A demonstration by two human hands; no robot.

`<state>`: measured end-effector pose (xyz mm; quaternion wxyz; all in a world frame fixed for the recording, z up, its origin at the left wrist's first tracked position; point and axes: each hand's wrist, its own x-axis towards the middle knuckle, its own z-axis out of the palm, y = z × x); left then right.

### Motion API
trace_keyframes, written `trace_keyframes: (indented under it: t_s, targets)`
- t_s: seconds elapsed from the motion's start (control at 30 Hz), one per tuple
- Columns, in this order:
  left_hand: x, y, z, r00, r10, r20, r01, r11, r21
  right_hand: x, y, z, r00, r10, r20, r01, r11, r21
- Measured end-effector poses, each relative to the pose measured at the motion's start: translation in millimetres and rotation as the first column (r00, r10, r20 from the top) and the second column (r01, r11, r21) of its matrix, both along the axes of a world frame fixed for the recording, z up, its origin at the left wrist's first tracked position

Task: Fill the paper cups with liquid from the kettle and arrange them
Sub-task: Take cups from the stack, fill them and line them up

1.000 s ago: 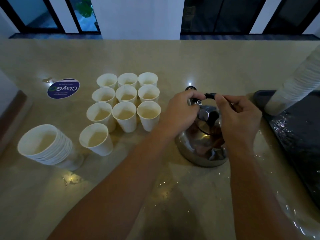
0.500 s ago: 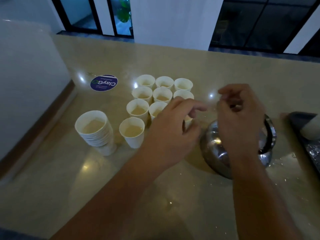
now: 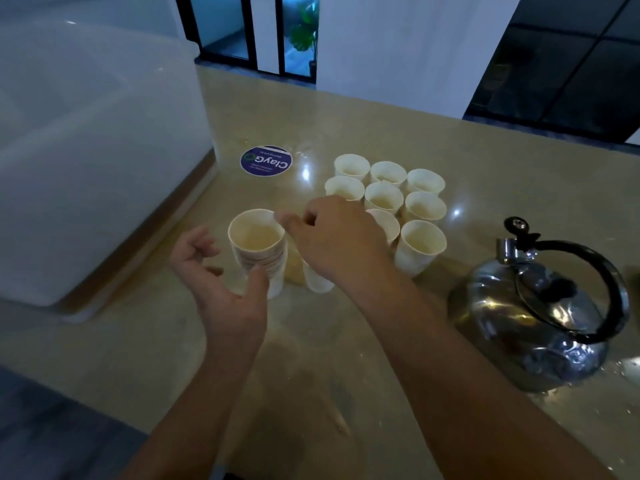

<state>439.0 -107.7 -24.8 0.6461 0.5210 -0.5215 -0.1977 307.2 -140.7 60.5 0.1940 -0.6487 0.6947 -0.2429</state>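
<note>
A stack of paper cups [image 3: 258,252] stands left of centre on the beige counter [image 3: 311,358]. My left hand [image 3: 218,285] is spread around the stack's near left side, its thumb against the lower wall and its fingers apart from it. My right hand [image 3: 332,237] reaches in from the right, and its thumb and forefinger meet, blurred, at the top cup's right rim. It half hides a single cup [image 3: 317,282]. Several filled cups [image 3: 420,244] stand in rows behind. The steel kettle [image 3: 533,313] sits at the right, untouched, its black handle tipped right.
A round blue sticker [image 3: 266,161] lies on the counter behind the stack. A large white box [image 3: 86,150] fills the left side. The counter is wet around the kettle, and its front edge runs along the lower left.
Both hands left the kettle and moved left to the stack of cups. The view swung left, so the kettle now sits at the right and the dark tray is out of sight.
</note>
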Motion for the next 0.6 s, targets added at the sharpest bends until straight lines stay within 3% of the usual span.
trace_keyframes:
  t_s: [0.1,0.2,0.6]
  targets:
    - [3,-6,-17,0.993,-0.110,-0.032,0.113,0.986,0.126,12,-6,-7,0.994,0.025,-0.107,-0.021,0.999,0.039]
    - [-3,-15,-18,0.971,-0.236,-0.036,0.238,0.963,0.123,17,-10,-11,0.988,0.027,-0.152,-0.020,0.999,0.047]
    - [-3,-27,-33,0.992,-0.129,-0.001,0.128,0.980,0.155,19,-13,-14,0.988,0.009,-0.153,0.001,0.998,0.065]
